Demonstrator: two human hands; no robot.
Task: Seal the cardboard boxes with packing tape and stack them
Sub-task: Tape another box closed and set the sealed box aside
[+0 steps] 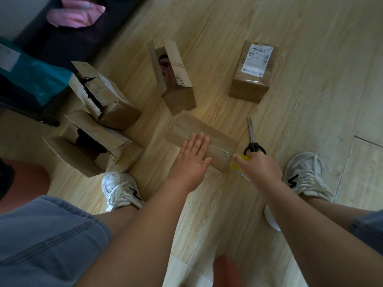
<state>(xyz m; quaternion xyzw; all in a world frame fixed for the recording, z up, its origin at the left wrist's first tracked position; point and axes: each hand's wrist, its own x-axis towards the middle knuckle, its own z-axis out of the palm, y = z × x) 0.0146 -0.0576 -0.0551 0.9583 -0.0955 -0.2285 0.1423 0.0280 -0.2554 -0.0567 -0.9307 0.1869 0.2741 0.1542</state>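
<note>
Pale wood floor (310, 59). White left sneaker (120, 189), right sneaker (304, 172), well apart. Pink paper (76, 13) on dark couch (68, 40); teal bag (41, 79) near.

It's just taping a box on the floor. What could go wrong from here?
The left hand only presses flat on the box, so a pull by the right hand on the tape roll could slide it on the wooden floor and skew the strip. The scissors lie right beside that hand and the shoe, easy to knock or step on.

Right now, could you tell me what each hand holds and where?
The right hand grips the tape roll over its top edge; the left hand holds nothing, lying flat on the box.
</note>
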